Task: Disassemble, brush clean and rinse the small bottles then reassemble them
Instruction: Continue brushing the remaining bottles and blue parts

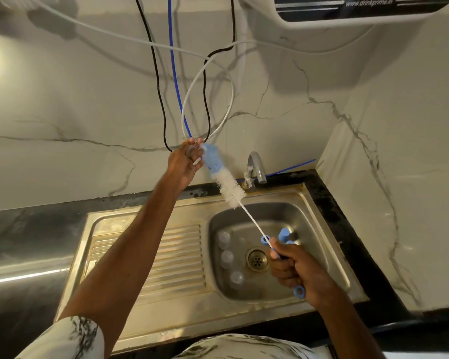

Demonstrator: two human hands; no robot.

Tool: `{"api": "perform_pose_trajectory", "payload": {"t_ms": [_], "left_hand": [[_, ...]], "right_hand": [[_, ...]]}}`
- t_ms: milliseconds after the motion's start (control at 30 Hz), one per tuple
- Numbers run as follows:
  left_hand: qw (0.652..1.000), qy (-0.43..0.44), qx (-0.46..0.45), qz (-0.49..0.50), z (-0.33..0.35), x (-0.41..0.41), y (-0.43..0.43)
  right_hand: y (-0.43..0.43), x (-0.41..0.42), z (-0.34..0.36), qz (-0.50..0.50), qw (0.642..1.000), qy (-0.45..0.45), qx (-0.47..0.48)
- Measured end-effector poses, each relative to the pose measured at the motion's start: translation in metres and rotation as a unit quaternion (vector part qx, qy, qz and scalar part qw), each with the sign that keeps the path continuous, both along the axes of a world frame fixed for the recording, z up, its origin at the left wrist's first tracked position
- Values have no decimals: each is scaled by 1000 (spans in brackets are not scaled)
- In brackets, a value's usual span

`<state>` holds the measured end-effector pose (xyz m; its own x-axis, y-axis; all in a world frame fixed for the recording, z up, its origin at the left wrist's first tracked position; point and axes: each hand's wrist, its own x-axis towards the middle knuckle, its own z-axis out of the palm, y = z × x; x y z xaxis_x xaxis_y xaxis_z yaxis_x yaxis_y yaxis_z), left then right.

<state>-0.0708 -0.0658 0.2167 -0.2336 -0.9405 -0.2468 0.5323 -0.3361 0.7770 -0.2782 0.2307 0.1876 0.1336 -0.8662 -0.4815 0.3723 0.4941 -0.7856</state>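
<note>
My left hand (186,164) is raised in front of the wall and grips a small clear bottle (211,159) by its far end. The blue tip of a long bottle brush sits inside the bottle, and the white bristles (230,189) stick out below its mouth. The brush's thin wire runs down to my right hand (296,270), which grips the blue brush handles (299,292) over the sink bowl. Three more small clear bottles (227,258) stand in the bowl's left side. Blue caps (284,234) lie behind my right hand.
The steel sink (145,255) has a ribbed drainboard on its left and a drain (256,259) in the bowl. A tap (255,168) stands at the back rim. Black, blue and white tubes (175,81) hang down the marble wall to just behind my left hand, below a water purifier (360,9).
</note>
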Motion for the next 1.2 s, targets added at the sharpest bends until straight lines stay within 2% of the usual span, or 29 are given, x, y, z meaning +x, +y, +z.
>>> {"api": "perform_pose_trajectory", "payload": {"t_ms": [167, 300, 467, 600, 733, 800, 967, 1100, 1200], "left_hand": [[993, -108, 6, 41, 1, 1, 9], [995, -91, 46, 9, -15, -14, 35], [998, -51, 28, -35, -26, -27, 73], [999, -13, 24, -24, -31, -30, 95], [998, 37, 42, -17, -31, -28, 109], [998, 39, 33, -26, -31, -29, 115], [999, 20, 23, -14, -32, -30, 127], [1000, -1, 23, -16, -33, -29, 131], [999, 6, 33, -11, -27, -29, 134]], "right_hand": [[-1, 6, -5, -91, 982, 162, -45], [-5, 14, -2, -146, 944, 253, -155], [-9, 25, 3, -135, 954, 222, -150], [-6, 29, 0, -125, 965, 179, -143], [-7, 34, -2, -104, 967, 190, -138], [-7, 37, -3, -96, 967, 202, -121], [-7, 41, -6, -82, 982, 157, -58], [-6, 42, -7, -92, 972, 201, -77], [-3, 44, -9, -83, 942, 294, -141]]}}
